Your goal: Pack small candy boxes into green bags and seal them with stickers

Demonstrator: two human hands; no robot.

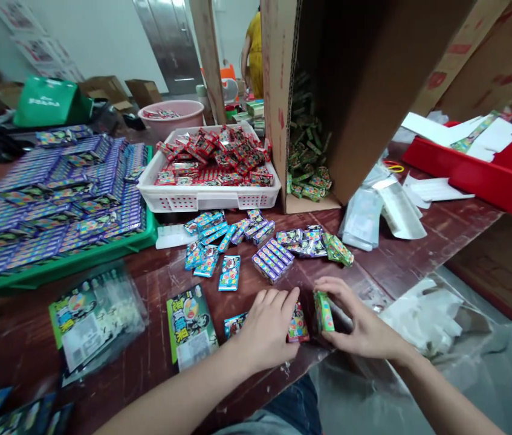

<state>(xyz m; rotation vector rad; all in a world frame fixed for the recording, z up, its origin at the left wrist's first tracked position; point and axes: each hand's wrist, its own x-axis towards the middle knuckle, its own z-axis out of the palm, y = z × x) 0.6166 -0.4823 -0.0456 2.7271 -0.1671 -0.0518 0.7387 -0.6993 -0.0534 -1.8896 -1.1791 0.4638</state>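
My right hand (355, 320) grips a small green printed box (324, 312) between thumb and fingers, standing on edge. My left hand (267, 329) is closed over a row of small boxes on the table. A red printed box (298, 324) shows at its thumb side, and a blue one (234, 325) sticks out on the other side. The boxes under the palm are hidden. Just beyond my hands lie a block of purple boxes (274, 260), loose blue packets (229, 273) and a green packet (338, 250). Left of them is a printed pouch (191, 326).
A white basket (210, 199) holds red boxes; a green tray (147, 238) bears rows of purple boxes. An upright carton (278, 109) contains green boxes. Clear plastic sleeves (362, 214), a red bin (464, 175) and a plastic bag (428, 314) are at right. Someone in yellow (254, 54) stands behind.
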